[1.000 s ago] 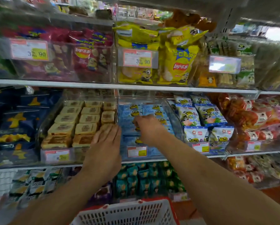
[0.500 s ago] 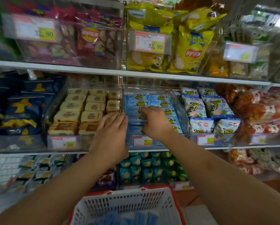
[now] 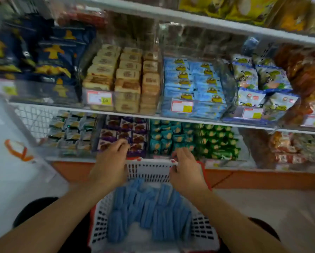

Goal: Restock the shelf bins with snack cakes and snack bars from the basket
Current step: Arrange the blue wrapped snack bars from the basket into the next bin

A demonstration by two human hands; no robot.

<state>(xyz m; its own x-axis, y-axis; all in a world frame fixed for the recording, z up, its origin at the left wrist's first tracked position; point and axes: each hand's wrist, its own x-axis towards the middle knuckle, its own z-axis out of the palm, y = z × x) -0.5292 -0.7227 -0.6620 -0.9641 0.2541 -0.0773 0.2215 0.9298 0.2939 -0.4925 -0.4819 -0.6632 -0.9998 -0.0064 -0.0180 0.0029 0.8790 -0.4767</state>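
Blue-wrapped snack bars fill the white plastic basket; above it, left hand and right hand hover loosely curled, grasping nothing.

White store shelves with an orange base over pale floor

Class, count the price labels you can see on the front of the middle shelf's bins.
5: on the dark blue bag bin, snack cake bin, blue snack bar bin, green-and-white pack bin, and far right. More may lie outside the frame.
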